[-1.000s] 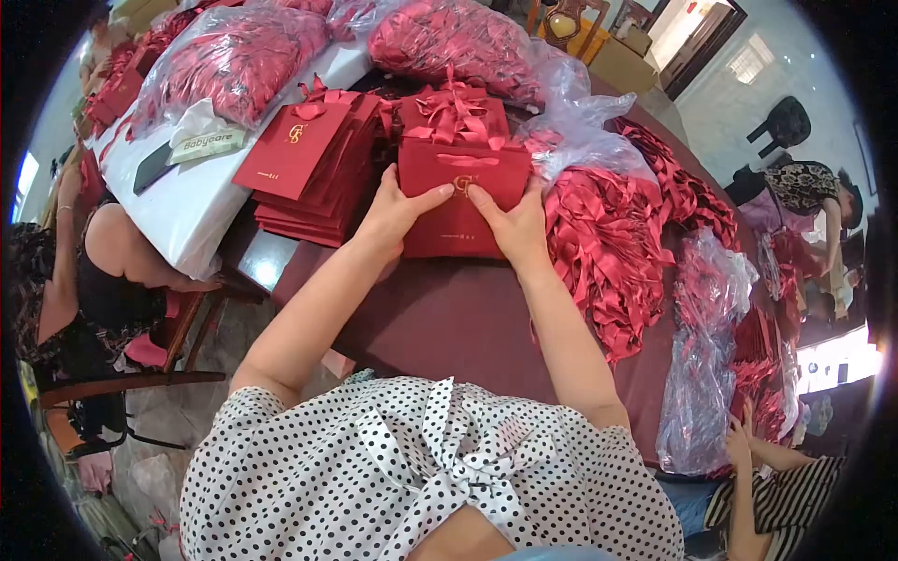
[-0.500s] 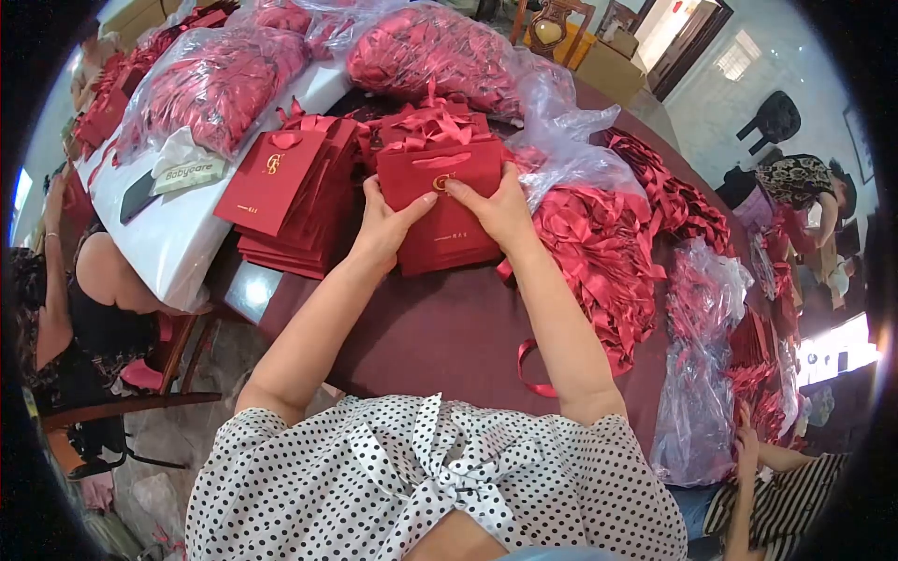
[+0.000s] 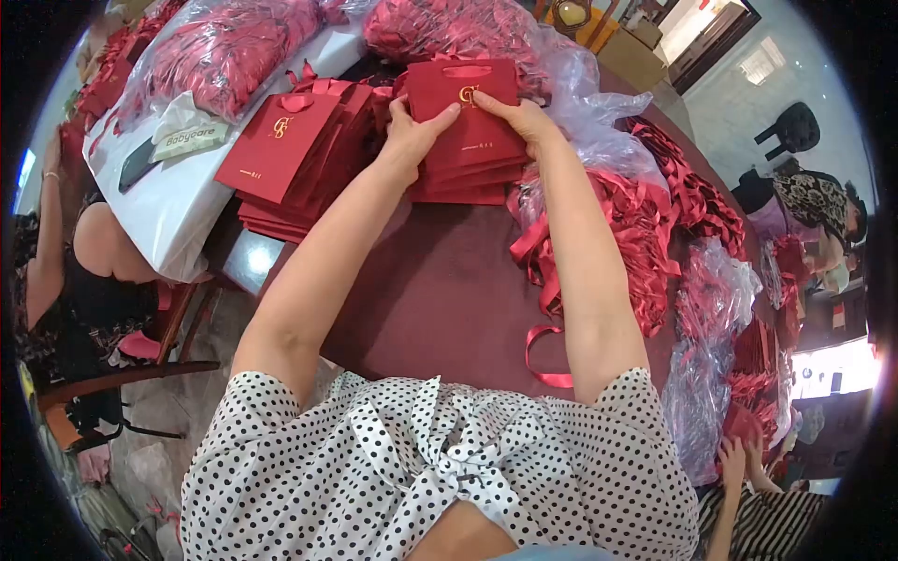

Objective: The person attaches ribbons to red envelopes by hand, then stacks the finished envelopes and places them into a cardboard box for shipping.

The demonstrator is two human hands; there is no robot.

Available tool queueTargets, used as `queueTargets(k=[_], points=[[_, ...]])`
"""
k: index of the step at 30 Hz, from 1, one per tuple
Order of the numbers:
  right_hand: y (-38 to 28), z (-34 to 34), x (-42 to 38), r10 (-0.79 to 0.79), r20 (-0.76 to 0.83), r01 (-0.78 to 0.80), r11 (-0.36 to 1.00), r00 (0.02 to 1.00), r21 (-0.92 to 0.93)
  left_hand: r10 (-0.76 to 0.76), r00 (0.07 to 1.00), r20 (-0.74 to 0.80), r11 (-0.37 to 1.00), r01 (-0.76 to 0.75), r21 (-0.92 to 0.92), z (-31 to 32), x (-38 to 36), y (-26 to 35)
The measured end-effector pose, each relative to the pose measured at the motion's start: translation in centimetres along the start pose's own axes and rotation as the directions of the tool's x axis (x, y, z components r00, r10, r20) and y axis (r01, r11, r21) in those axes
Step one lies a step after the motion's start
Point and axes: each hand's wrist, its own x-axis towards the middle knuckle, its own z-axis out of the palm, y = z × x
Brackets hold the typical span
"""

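Head view: your left hand (image 3: 413, 140) and your right hand (image 3: 526, 122) have a red gift bag (image 3: 472, 136) between them at its two sides; each grip is narrow, closed on the bag, with the thumb laid over the front face beside the gold lettering and the fingers at the side edges. The bag is at the far side of the bare stretch of the dark red counter (image 3: 421, 290), its ribbon handle away from you; more red bags (image 3: 468, 194) lie beneath it, though you cannot tell whether it rests fully on them.

Left of it sits a leaning stack of red bags (image 3: 281, 150); beyond that, a Babycare packet (image 3: 195, 138) and a dark phone (image 3: 138, 168) lie on a white wrapped package (image 3: 164, 210). To the right, a heap of red ribbons (image 3: 622, 248) spreads near your forearm; a loose ribbon loop (image 3: 550, 380) curls nearer you; a co-worker's hand (image 3: 734, 460) touches red material at lower right.
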Motion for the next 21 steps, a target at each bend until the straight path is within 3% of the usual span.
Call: queueTargets(k=[1,4,8,12,16,21], points=[[0.5,-0.2,0.4,0.120,0.009,-0.120,0.993,0.993,0.022,-0.003,1.000,-0.005,1.000,0.003,-0.001,0.0,0.3,-0.9],[1.1,-0.6,0.9,0.213,0.023,-0.214,0.977,0.977,0.028,0.041,0.990,-0.134,0.999,-0.045,-0.029,0.7,1.2,-2.9],[1.2,-1.5,1.8,0.282,0.071,-0.284,0.958,0.957,0.028,0.165,0.981,-0.105,0.984,-0.156,0.085,0.8,1.6,-4.0],[1.5,-1.8,1.4,0.260,0.075,-0.268,0.950,0.963,0.157,0.185,0.979,-0.080,0.973,-0.172,0.152,1.1,0.5,-3.1],[1.0,-0.9,0.3,0.101,0.011,-0.101,0.980,0.995,0.171,0.174,0.982,-0.074,0.975,-0.161,0.151,1.1,-0.3,-2.6],[0.5,-0.5,-0.1,0.046,-0.027,-0.042,0.991,0.999,0.130,0.219,0.973,-0.074,0.973,-0.212,0.095,0.9,-0.9,-2.9]])
